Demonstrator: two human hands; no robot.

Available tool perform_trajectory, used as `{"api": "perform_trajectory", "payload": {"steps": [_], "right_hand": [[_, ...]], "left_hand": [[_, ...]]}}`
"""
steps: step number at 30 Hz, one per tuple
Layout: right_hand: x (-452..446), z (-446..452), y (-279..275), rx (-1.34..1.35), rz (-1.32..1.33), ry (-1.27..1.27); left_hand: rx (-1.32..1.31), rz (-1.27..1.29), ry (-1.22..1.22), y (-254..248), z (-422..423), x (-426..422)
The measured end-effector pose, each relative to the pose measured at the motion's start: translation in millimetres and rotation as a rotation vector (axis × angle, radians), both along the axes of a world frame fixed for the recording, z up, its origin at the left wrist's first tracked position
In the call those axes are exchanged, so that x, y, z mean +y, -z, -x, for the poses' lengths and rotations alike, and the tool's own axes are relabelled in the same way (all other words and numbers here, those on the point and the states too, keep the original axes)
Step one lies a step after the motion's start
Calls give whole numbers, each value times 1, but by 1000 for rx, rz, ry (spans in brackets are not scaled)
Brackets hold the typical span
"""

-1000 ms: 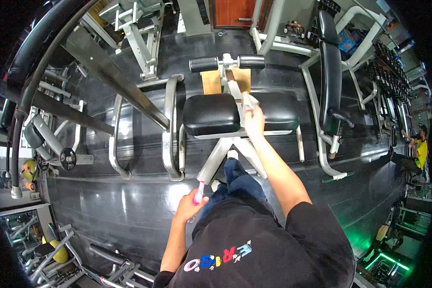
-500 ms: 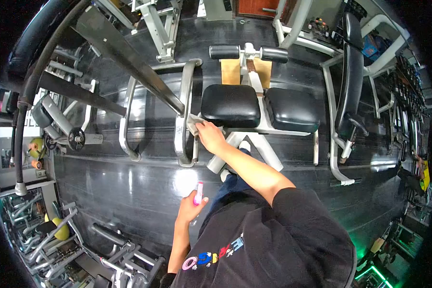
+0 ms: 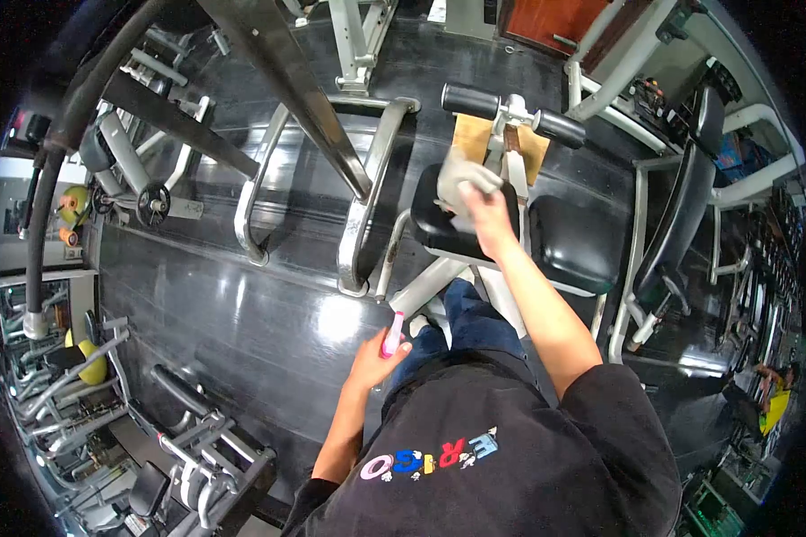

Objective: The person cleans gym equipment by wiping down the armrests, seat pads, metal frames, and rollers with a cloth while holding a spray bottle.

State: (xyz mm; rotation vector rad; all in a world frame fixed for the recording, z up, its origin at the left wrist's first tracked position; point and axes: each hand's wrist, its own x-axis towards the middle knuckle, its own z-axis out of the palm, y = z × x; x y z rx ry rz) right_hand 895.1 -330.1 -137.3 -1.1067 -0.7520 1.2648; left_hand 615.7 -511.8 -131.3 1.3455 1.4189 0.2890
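Observation:
My right hand (image 3: pixel 492 224) grips a pale grey cloth (image 3: pixel 461 183), slightly blurred, over the left black padded seat (image 3: pixel 435 225) of a gym machine. Part of that seat is hidden by the cloth and my hand. Whether the cloth touches the seat I cannot tell. Lower down, in front of my legs, my left hand (image 3: pixel 373 360) is wrapped round a small pink bottle (image 3: pixel 393 335) held upright. A second black padded seat (image 3: pixel 578 243) sits just to the right, with black foam rollers (image 3: pixel 471 100) beyond the two.
A curved metal frame (image 3: pixel 360 234) stands left of the seats, with a slanting dark bar (image 3: pixel 304 98) above it. A tall black backrest (image 3: pixel 681 219) is on the right. Weight machines (image 3: pixel 201 447) fill the lower left. Dark glossy floor (image 3: pixel 242 313) lies between them.
My right hand has moved the cloth from the metal frame beside the seat rightward to above the left seat. My left hand still holds the bottle, and the view has shifted and tilted.

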Motion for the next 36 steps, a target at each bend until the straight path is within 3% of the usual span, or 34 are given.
{"api": "perform_trajectory", "payload": {"steps": [2, 4, 6, 8, 13, 16, 20, 22, 24, 28, 34, 36], "right_hand": [[21, 16, -3, -475, 37, -175], [29, 28, -27, -885, -210, -472], [42, 41, 37, -1240, -562, -795], [46, 47, 41, -1435, -599, -1002], [96, 61, 57, -1449, -395, -1174], [131, 61, 71, -1431, -98, -1321], [174, 36, 109, -1419, 43, -1084], [187, 12, 120, -1405, 164, -972], [202, -22, 170, -1405, 161, -898], [164, -117, 197, -1185, 293, -837], [117, -160, 125, -1349, 397, -759], [91, -176, 117, -1324, 347, -617]], "left_hand": [[18, 8, 11, -2, -14, 20], [-10, 22, -54, -8, -26, 34], [-15, 0, -90, -6, -33, 40], [5, 4, -160, -17, -42, 47], [81, -8, -329, -26, -49, 26], [103, 26, -402, -21, -51, 1], [7, 107, -556, -16, -61, -19], [35, 133, -561, -21, -70, -15], [139, 97, -477, -23, -77, -9], [41, 94, -514, -20, -81, 7], [116, 56, -352, -31, -94, 59], [104, 13, -300, -31, -97, 74]]}}
